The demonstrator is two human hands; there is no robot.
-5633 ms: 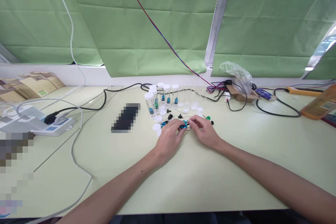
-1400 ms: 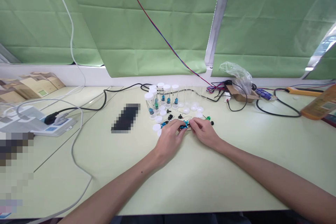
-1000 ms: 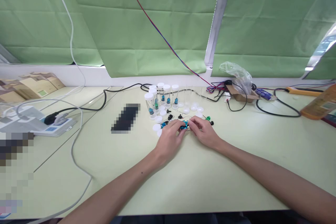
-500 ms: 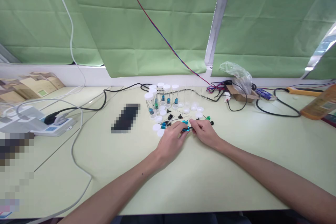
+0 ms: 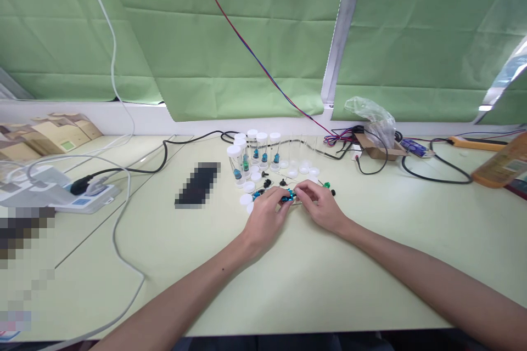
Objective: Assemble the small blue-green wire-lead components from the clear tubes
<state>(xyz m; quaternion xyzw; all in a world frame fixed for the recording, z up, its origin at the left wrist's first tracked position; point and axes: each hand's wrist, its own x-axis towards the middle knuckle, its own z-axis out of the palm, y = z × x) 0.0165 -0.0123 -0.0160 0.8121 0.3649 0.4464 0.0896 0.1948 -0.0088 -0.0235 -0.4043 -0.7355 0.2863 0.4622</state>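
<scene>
My left hand [image 5: 268, 218] is closed, its thumb and fingers pinching a small blue plastic part [image 5: 290, 195] with something black against it. Close by on the right, my right hand [image 5: 323, 209] has its fingertips pressed together at the right end of that part; what they grip is too small to make out. Around the hands lie small black parts [image 5: 282, 182], a green part [image 5: 327, 185] and round white caps [image 5: 246, 199]. Behind them stand several clear tubes with white lids [image 5: 262, 136], with blue or green pieces inside.
A dark blurred rectangle [image 5: 197, 185] lies left of the tubes. A white power strip [image 5: 93, 197] with cables sits farther left. At the back right are an open cardboard box [image 5: 381, 148] with a plastic bag, a blue module [image 5: 414, 147] and an orange bottle [image 5: 502, 162].
The blue part in my left hand has moved slightly up. My right fingertips have risen a little and changed their grip at its right end.
</scene>
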